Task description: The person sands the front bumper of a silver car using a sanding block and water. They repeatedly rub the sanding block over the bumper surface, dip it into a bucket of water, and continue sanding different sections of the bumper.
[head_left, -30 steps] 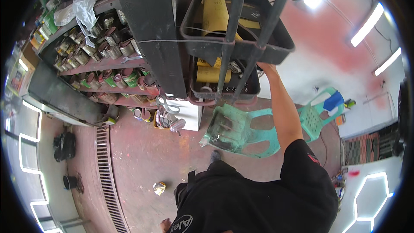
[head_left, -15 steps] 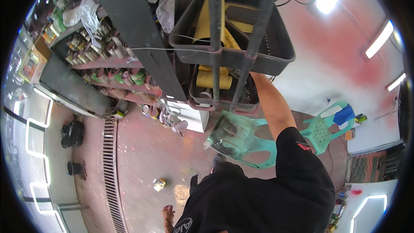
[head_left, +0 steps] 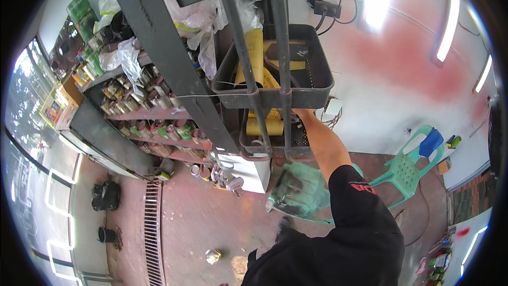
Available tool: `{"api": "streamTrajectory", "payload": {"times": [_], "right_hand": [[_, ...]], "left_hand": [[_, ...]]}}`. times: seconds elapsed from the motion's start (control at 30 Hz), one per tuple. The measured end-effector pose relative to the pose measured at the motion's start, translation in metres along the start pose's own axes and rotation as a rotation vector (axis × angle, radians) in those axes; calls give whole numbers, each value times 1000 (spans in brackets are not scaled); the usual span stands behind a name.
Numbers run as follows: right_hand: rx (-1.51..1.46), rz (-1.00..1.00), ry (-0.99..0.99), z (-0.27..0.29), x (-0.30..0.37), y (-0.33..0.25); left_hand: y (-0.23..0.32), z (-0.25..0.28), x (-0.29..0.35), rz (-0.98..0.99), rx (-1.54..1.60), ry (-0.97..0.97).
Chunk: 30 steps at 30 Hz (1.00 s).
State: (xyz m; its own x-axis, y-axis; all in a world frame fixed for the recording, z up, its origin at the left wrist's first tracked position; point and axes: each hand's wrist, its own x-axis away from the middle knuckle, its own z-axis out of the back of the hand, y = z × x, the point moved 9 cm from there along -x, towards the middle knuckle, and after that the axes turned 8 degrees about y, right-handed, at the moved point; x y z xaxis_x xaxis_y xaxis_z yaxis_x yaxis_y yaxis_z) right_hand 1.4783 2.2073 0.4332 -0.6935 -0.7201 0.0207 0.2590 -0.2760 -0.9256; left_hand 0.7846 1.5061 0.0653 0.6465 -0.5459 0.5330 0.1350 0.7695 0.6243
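My right arm reaches forward to a rack of black plastic trays on upright metal bars. My right hand (head_left: 304, 116) is under the front of the upper tray (head_left: 312, 98), at the right side of the lower tray (head_left: 247, 140). The tray and a bar hide its fingers, so what it touches does not show. A yellow roll (head_left: 264, 127), like sandpaper, lies in the lower tray, left of the hand. The upper tray holds another yellow roll (head_left: 254, 53) and flat yellow sheets (head_left: 271, 78). My left hand is out of the picture.
Shelves of paint cans (head_left: 159, 130) stand at the left behind a dark post (head_left: 174, 53). A stained green plastic chair (head_left: 299, 193) is below the rack, another green chair (head_left: 405, 172) to the right. A floor drain grate (head_left: 152, 233) runs at lower left.
My view has shifted, so the rack sits lower in the picture and more of its top shows. My left hand has gone out at the lower edge. My right hand stays at the lower tray.
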Motion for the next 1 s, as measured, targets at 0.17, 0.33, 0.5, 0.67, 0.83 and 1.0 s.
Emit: {"api": "streamTrajectory", "payload": {"times": [0.17,0.33,0.5,0.67,0.83,1.0], "right_hand": [[-168,-64,103,-3,-8,4],[-447,-112,291,5,-19,24],[-1005,-59,391,69,-26,47],[-1259,-193,-23,170,108,48],[-1305,-326,-283,217,288,50],[-1230,-628,-544,227,432,73]], "left_hand": [[36,-32,1,-38,-80,-67],[66,-50,4,-93,-118,-108],[110,-69,7,-247,-109,-141],[256,-103,69,-374,110,-344],[444,-177,172,-631,291,-866],[496,-229,274,-522,879,-1489]]}}
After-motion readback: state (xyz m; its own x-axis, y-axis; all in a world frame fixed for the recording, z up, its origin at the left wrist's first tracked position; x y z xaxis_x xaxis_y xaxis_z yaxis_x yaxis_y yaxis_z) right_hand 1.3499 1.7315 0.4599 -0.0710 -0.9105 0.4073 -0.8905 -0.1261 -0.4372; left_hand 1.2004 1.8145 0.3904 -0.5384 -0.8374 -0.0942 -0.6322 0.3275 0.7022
